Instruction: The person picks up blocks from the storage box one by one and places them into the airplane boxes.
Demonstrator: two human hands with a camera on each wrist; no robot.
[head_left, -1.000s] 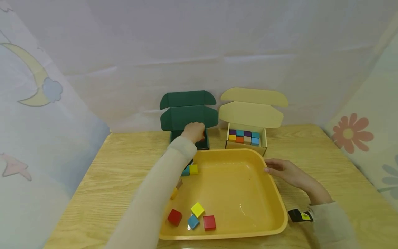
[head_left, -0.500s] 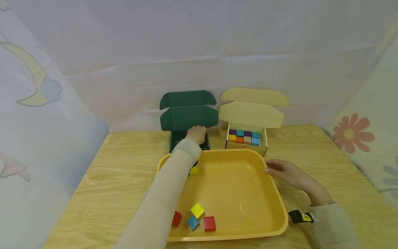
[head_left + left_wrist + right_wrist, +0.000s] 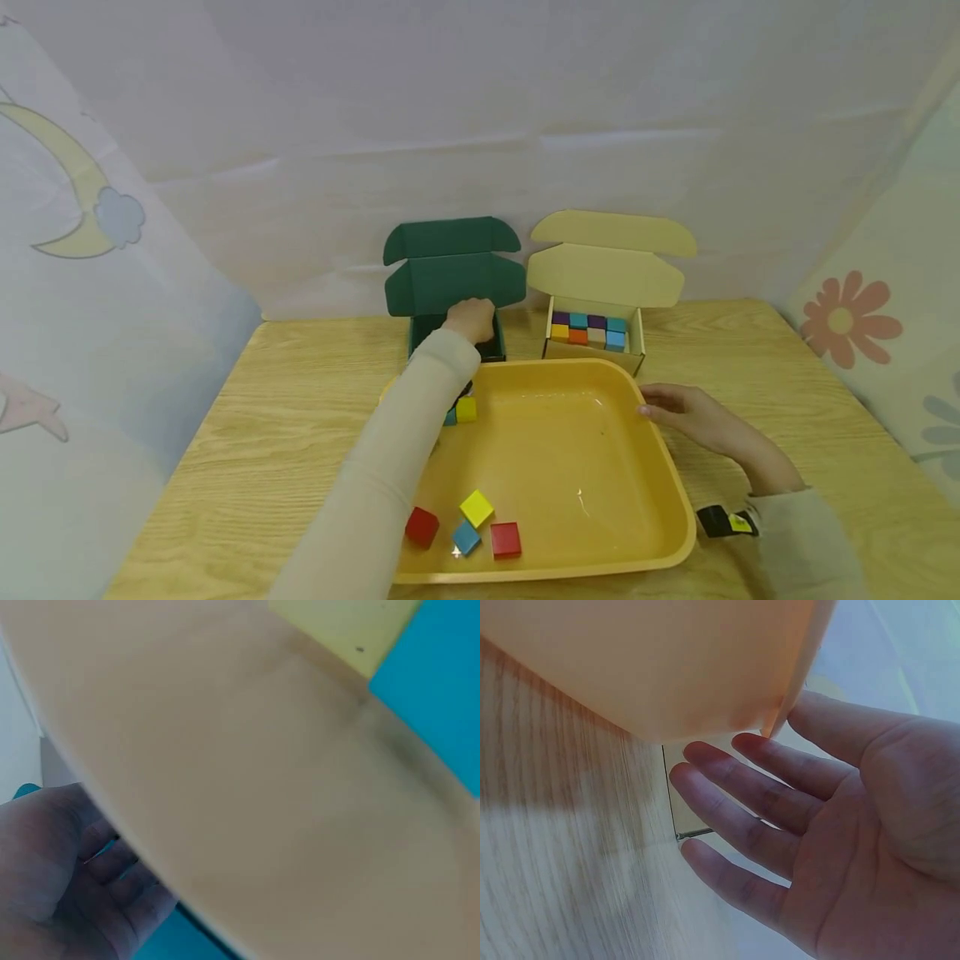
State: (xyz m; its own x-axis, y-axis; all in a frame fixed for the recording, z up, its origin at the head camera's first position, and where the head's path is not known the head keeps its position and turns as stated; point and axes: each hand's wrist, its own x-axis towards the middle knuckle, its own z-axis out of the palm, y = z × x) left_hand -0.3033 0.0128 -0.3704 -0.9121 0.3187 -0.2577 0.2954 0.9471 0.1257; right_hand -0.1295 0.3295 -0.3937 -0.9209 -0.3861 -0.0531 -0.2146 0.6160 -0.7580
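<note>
The open, dark green cardboard box (image 3: 454, 283) stands on the wood-grain worktop (image 3: 262, 433). The left hand (image 3: 470, 320) reaches in; I can't tell if it pinches anything. The right hand (image 3: 696, 417), fingers spread, touches the smooth, round-cornered yellow plastic tray (image 3: 555, 458). 2 shiny red cubes (image 3: 506, 540) lie in it.

Soft, flat light over the table (image 3: 277, 392), and glints in the yellow tray (image 3: 555, 467)!
Head view reads clear enough, slightly muted; over on the left wrist, the tray wall goes blurry and the left hand (image 3: 90, 885) sits dim; right wrist, a cool haze upper right, shade across the right hand (image 3: 832, 832) and table.
</note>
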